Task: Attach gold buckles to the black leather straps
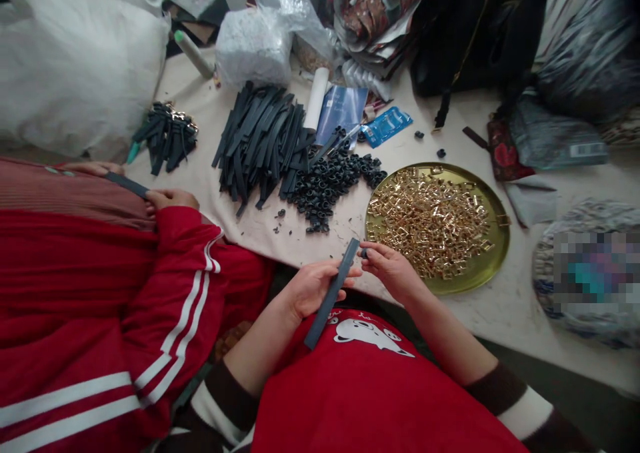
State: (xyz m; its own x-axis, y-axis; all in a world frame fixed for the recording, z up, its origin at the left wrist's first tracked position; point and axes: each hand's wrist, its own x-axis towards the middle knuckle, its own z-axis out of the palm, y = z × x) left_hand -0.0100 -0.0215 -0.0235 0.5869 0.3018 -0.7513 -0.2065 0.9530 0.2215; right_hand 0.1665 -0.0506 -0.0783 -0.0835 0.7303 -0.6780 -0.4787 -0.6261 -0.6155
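Observation:
My left hand (316, 286) grips a flat dark strap (334, 298), which slants down toward my red apron. Close to the strap's upper end, my right hand (393, 266) pinches a small black loop (365, 253) between thumb and fingertips. The loop and the strap look slightly apart. Just beyond my right hand sits a round gold tray (493, 266) heaped with small gold buckles (430, 220). A pile of black loops (327, 186) lies on the table past my left hand, beside a stack of dark straps (263, 140).
At left, a co-worker's hand (173, 200) holds another dark strap (127, 185). Finished-looking straps with gold buckles (167, 136) lie near a white sack (75, 66). A white roll (317, 98), a blue packet (387, 126) and a black bag (475, 33) stand farther back.

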